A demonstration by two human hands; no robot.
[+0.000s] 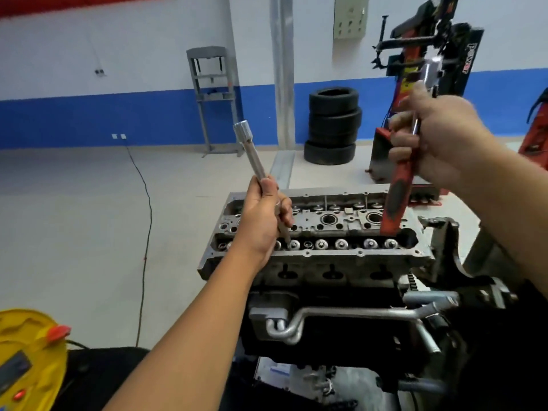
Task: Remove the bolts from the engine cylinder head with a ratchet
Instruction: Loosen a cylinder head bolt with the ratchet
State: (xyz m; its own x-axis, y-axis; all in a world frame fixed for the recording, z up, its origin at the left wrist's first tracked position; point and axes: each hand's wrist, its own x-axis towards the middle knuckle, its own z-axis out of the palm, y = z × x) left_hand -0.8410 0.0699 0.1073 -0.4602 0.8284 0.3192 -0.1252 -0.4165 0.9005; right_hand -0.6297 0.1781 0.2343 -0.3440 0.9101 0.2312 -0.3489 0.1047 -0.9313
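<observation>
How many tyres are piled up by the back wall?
4, all in one stack of tyres on the floor against the blue band of the wall, just right of the grey pillar. Any others behind the stack would be hidden.

This is a car repair workshop. A stack of four tyres (332, 126) stands on the pale floor (89, 218) against a white wall with a broad blue band (89, 117) along its base. To the right rises a red and black tyre-changing machine (421, 93), and further left a grey shop press frame (212, 96) stands by the wall. Up close, a bare engine cylinder head (323, 232) sits on its block, valve gear exposed, with metal pipes (341, 317) running below it. A black cable (145, 232) trails across the floor from wall sockets (118, 136), and a yellow machine (26, 360) sits at the near left.
</observation>
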